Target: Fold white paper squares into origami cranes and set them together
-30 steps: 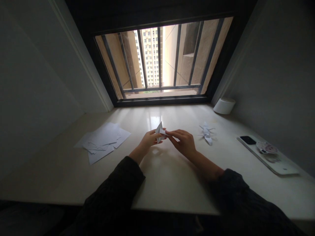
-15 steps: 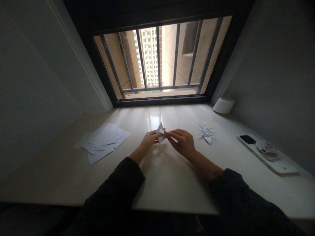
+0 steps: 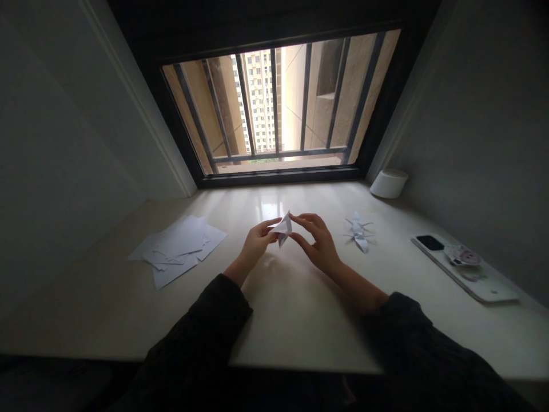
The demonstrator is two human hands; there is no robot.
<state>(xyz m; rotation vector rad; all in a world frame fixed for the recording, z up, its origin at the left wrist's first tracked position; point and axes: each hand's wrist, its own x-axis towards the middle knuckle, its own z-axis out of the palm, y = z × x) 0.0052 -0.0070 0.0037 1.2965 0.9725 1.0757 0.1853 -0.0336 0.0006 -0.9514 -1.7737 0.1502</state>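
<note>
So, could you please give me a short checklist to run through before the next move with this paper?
1. Folded paper piece pinched by both hands, left hand and right hand: ok.
2. Piece lifted off the desk: appears ok, with a shadow beneath it.
3. Loose paper sheets lie to the left, apart from the hands: ok.
4. Paper crane sits to the right, not touching the right hand: ok.
5. Phone lies far right, away from the hands: ok.
6. Creases sharp and aligned: cannot tell, too small and dim.
</note>
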